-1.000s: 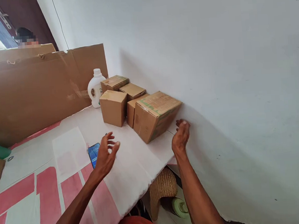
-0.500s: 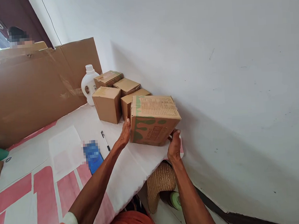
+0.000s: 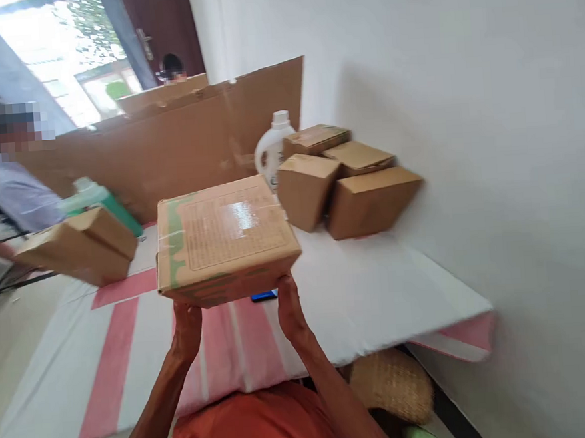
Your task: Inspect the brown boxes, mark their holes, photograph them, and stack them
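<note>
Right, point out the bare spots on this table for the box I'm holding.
Free: white cloth between the green-printed cardboard box and plain brown boxes; pink-striped stretch near left. Crowded: back corner by the white plastic jug.

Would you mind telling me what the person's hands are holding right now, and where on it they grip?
Both hands hold one cardboard box with green print, lifted above the table. The left hand and the right hand support it from below at its near bottom edge.
</note>
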Demonstrator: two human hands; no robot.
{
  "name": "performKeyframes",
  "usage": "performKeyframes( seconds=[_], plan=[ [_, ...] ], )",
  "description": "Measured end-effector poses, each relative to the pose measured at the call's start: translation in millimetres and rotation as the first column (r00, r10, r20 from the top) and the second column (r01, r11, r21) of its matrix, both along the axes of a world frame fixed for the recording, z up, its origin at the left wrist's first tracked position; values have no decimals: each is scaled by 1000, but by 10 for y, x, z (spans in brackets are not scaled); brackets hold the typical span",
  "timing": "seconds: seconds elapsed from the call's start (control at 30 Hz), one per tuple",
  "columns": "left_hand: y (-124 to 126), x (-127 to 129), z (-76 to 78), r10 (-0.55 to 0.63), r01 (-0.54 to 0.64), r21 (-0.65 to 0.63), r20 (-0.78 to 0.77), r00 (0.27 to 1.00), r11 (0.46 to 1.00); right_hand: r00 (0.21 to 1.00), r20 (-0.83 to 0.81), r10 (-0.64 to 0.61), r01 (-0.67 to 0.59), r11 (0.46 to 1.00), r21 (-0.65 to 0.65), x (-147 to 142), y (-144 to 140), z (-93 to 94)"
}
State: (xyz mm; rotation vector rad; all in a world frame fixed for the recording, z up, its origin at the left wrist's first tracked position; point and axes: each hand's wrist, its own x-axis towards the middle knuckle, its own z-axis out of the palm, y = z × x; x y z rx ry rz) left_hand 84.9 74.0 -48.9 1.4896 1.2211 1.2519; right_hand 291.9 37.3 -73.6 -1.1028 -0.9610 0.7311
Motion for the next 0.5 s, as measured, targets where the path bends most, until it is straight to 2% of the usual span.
performKeyframes(
  seconds=[0.1, 0.17, 0.23, 0.3, 0.37, 0.5],
  plan=[
    [-266, -488, -78, 185, -185, -12, 31, 982, 983, 961, 5, 276, -276, 960, 40, -553, 284, 13],
    [-429, -662, -210, 265, -262, -53, 66, 962, 964, 919, 27, 394, -395, 919, 12, -794, 430, -82],
    [-543, -776, -367, 310, -299, -116, 94, 946, 947, 884, 65, 463, -463, 886, -23, -907, 526, -211],
    [-587, -879, -501, 309, -288, -169, 118, 944, 943, 864, 111, 492, -490, 871, -49, -908, 555, -332],
    [-545, -997, -579, 306, -285, -170, 116, 945, 944, 863, 140, 486, -479, 874, -80, -858, 508, -431],
    [-269, -1228, -567, 357, -354, -75, 39, 933, 932, 902, 145, 408, -382, 907, -175, -852, 286, -566]
  ],
)
